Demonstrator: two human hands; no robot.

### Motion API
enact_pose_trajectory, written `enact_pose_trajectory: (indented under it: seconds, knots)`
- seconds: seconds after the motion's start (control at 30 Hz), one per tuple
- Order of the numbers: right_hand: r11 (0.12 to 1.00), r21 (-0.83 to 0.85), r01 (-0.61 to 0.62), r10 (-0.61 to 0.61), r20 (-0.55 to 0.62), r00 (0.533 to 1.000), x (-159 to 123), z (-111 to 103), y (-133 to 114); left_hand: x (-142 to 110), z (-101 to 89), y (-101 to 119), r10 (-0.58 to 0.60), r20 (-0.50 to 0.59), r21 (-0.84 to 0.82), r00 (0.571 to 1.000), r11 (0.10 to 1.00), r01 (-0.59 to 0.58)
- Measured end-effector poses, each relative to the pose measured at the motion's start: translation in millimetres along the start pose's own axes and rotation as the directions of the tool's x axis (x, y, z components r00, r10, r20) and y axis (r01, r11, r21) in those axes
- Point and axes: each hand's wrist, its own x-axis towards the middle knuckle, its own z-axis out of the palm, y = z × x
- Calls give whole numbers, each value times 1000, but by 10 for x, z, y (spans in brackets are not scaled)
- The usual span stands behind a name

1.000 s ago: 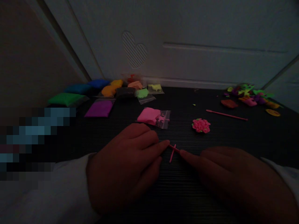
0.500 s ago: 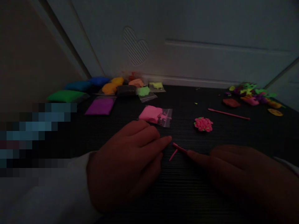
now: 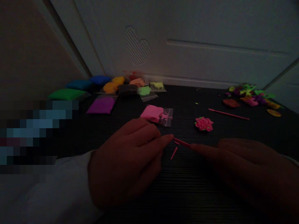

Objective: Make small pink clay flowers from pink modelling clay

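The scene is dim. My left hand (image 3: 126, 161) lies flat on a dark ribbed mat (image 3: 187, 193), fingers stretched out. Its index fingertip touches the left end of a thin pink clay strip (image 3: 182, 142). My right hand (image 3: 243, 168) also lies flat, and its index fingertip rests on the strip's right end. A shorter pink strip (image 3: 174, 153) lies loose just below, apart from the long one. A pink clay flower (image 3: 204, 123) sits beyond the right fingertip. An open bag of pink clay (image 3: 157, 114) lies just past my left hand.
Several bags of coloured clay (image 3: 102, 105) lie at the back left. A long pink stick tool (image 3: 228, 114) and a heap of small clay shapes (image 3: 249, 95) are at the back right. A white panelled door (image 3: 187, 40) rises behind the mat.
The two pink strips lay crossed between my fingertips. The long one has slid up and to the right with my right finger, and the short piece now lies apart from it.
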Motion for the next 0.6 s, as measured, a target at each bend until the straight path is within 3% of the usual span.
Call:
enact_pose_trajectory:
  seconds: [0.33,0.6]
  knots:
    - [998,-49,49,-50,-27,998,-48,89,-63,-14,-29,-1,42,42,-12,998,999,-41]
    - [998,-61,7,-10,-39,999,-39,120,-93,9,-35,-15,77,82,-6,994,997,-77]
